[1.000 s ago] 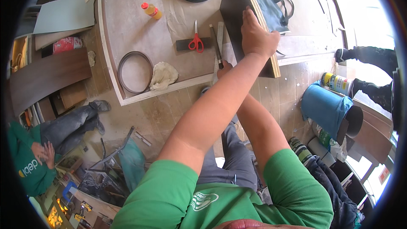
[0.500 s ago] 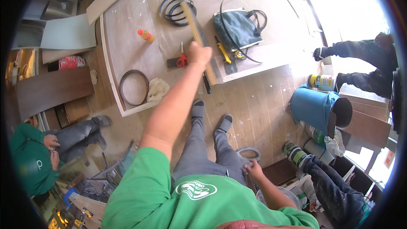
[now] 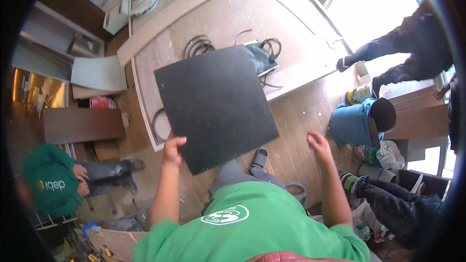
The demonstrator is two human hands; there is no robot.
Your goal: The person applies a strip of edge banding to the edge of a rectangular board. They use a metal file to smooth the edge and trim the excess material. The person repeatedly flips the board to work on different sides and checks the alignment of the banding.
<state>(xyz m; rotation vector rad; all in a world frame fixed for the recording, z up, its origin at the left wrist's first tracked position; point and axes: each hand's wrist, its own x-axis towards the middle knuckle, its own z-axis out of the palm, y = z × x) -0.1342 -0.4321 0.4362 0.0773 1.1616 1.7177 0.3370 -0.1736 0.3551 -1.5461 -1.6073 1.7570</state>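
A square dark grey board (image 3: 217, 109) is held up in front of me, its broad face turned toward me. My left hand (image 3: 173, 149) grips its lower left edge, thumb over the face and the other fingers mostly hidden behind. Off the board's right side, touching nothing, my right hand (image 3: 319, 144) is raised with its fingers loosely bent and apart. Behind the board a dark green bag (image 3: 262, 60) and black coiled strips (image 3: 198, 46) lie on the large framed panel (image 3: 286, 19). A brown ring-shaped coil (image 3: 159, 123) shows partly at the board's left.
On the right stand a blue-wrapped bin (image 3: 347, 125) and a paint can (image 3: 358, 94), with two people's legs nearby. At the left a person in a green sweatshirt (image 3: 56, 177) sits near a brown panel (image 3: 85, 124). A grey ring-shaped thing (image 3: 297, 193) is by my leg.
The board, seen edge-on before, has swung toward me and shows its dark face. My left hand has drawn back with it. My right hand has risen from the grey ring-shaped thing.
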